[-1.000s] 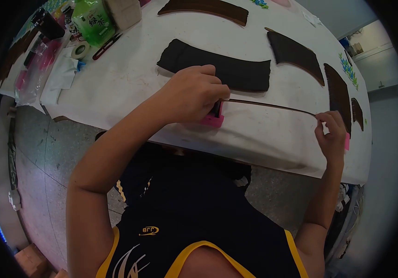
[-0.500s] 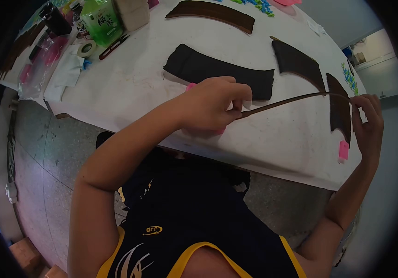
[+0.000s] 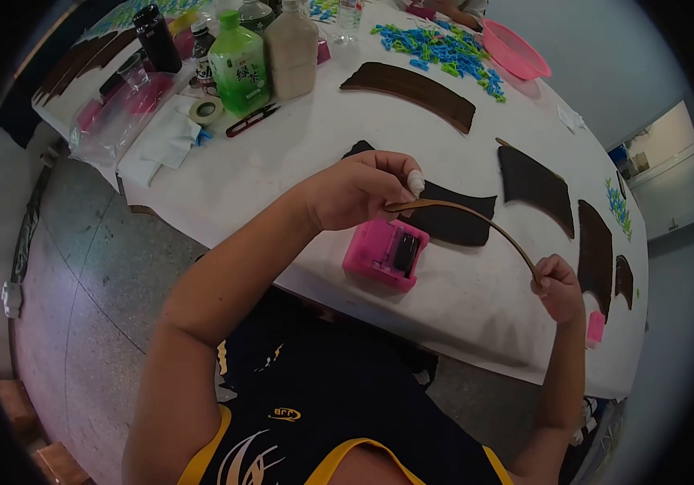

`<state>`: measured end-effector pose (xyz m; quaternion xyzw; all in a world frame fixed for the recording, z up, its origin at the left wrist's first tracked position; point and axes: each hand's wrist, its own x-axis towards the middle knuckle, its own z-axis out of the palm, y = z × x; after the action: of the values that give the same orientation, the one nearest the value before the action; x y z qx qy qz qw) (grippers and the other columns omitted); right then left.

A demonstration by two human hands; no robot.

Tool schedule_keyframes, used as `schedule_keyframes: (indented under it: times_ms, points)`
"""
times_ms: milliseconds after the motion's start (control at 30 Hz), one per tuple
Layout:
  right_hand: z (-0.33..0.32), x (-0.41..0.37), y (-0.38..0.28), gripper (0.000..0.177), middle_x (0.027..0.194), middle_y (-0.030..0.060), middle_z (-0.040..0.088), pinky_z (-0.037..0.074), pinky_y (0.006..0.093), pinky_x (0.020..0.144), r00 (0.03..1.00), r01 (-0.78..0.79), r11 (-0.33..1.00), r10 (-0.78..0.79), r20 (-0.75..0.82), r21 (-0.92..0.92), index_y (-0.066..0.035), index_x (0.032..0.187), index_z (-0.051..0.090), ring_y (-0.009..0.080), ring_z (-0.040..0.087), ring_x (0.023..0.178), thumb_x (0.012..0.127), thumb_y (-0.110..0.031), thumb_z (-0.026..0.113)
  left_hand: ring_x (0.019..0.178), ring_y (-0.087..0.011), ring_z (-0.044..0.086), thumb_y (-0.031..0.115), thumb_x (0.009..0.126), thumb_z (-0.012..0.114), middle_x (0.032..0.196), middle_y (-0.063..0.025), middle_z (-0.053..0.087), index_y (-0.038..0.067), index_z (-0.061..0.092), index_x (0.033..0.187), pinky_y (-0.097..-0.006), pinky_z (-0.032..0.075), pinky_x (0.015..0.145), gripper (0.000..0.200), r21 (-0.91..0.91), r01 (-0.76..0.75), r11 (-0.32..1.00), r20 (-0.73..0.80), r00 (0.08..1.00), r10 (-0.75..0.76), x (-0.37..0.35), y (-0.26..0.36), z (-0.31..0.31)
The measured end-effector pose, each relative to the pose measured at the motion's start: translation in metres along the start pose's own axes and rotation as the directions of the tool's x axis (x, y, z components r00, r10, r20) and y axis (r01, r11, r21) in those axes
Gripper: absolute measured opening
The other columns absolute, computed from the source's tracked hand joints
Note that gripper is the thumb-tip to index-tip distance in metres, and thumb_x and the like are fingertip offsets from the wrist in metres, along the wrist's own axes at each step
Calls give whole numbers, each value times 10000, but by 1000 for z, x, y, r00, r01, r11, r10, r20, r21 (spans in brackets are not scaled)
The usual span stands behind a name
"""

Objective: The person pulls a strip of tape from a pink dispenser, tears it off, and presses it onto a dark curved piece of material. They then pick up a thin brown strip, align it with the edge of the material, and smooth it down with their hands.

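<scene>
A thin brown strip [image 3: 484, 217] arches between my two hands above the table's near part. My left hand [image 3: 367, 187] pinches its left end, with something white on one fingertip. My right hand [image 3: 557, 287] is closed on its right end. Just below my left hand sits a pink box [image 3: 383, 255] with a black part in it. Behind the strip lies a dark curved piece [image 3: 452, 214], partly hidden by my left hand. Another dark piece [image 3: 537, 186] and a brown piece [image 3: 596, 246] lie farther right.
The white table [image 3: 258, 190] holds a green bottle [image 3: 239, 65], a tan bottle [image 3: 291, 52], tape [image 3: 206, 111] and a red-handled tool [image 3: 252, 120] at left. Blue and green clips [image 3: 444, 52] and a pink basket [image 3: 515, 50] are at the back, near another person's hands.
My right hand has moved inward and down, and the strip is bent into a stronger arch. The view has shifted, so the pink box and more of the table's back now show.
</scene>
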<state>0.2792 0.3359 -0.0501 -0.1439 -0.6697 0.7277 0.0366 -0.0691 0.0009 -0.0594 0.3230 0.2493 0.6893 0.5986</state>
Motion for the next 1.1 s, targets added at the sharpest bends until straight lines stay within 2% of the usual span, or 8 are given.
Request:
schedule_keyframes:
  times_ms: [33, 67, 133, 333, 567, 633, 867, 1100]
  points:
    - [14, 5, 7, 150, 946, 29, 586, 413, 254, 695, 997, 24, 945, -48, 64, 325, -61, 1007, 598, 119, 485, 793, 916, 43, 658, 764, -108, 575, -42, 898, 630, 894, -40, 651, 34, 663, 1028, -249, 449, 704, 155, -55, 0, 998, -27, 1000, -1, -4, 3, 0]
    - [26, 11, 11, 150, 946, 29, 586, 413, 254, 695, 996, 35, 946, -60, 69, 322, -61, 1007, 598, 119, 485, 793, 916, 42, 658, 798, -112, 614, -46, 909, 635, 911, -43, 670, 29, 670, 1035, -243, 485, 732, 151, -109, -2, 994, -51, 999, -4, -7, 5, -1]
    - [55, 20, 19, 142, 946, 60, 558, 382, 273, 682, 974, 99, 783, -202, 100, 615, -73, 1031, 589, 149, 438, 786, 933, 20, 630, 806, -108, 616, -38, 925, 640, 918, -44, 670, 42, 667, 1051, -243, 490, 737, 152, -118, -26, 993, -41, 999, 22, -9, 3, -9]
    - [130, 60, 22, 95, 952, 57, 546, 389, 300, 721, 944, 142, 530, -327, 47, 836, -83, 1044, 594, 161, 428, 840, 959, -41, 600, 812, -116, 586, 9, 965, 659, 924, -34, 649, 84, 641, 1096, -264, 457, 727, 152, -82, -51, 995, -61, 997, 46, -6, -12, -16]
    - [131, 80, 13, 131, 974, 60, 562, 398, 294, 750, 914, 149, 461, -402, 56, 875, -74, 1045, 632, 170, 451, 871, 940, -92, 557, 792, -145, 499, 30, 962, 665, 884, -30, 624, 114, 623, 1102, -291, 377, 685, 168, -23, -139, 990, -105, 985, 136, -24, 3, -35]
    - [126, 82, 11, 288, 1013, 44, 568, 407, 282, 776, 919, 162, 450, -393, 32, 878, -57, 1155, 698, 166, 456, 895, 896, -86, 576, 789, -145, 517, 28, 949, 671, 881, -36, 629, 109, 628, 1084, -288, 393, 690, 163, -62, -156, 986, -86, 985, 150, -28, 7, -40]
    - [120, 101, 6, 411, 1110, 73, 656, 460, 307, 841, 868, 362, 453, -483, -117, 815, -63, 1282, 701, 189, 530, 981, 905, 16, 556, 738, -147, 458, 48, 896, 650, 818, -58, 608, 101, 651, 1055, -295, 369, 665, 168, -192, -249, 949, -76, 968, 239, -21, 18, -53]
    - [120, 136, 0, 230, 1054, 95, 732, 529, 309, 822, 773, 631, 641, -473, -422, 437, -39, 1162, 697, 148, 648, 899, 958, 60, 657, 740, -152, 449, 61, 888, 600, 809, -62, 609, 79, 671, 1000, -294, 367, 667, 133, -308, -326, 894, -151, 944, 293, -2, 17, -68]
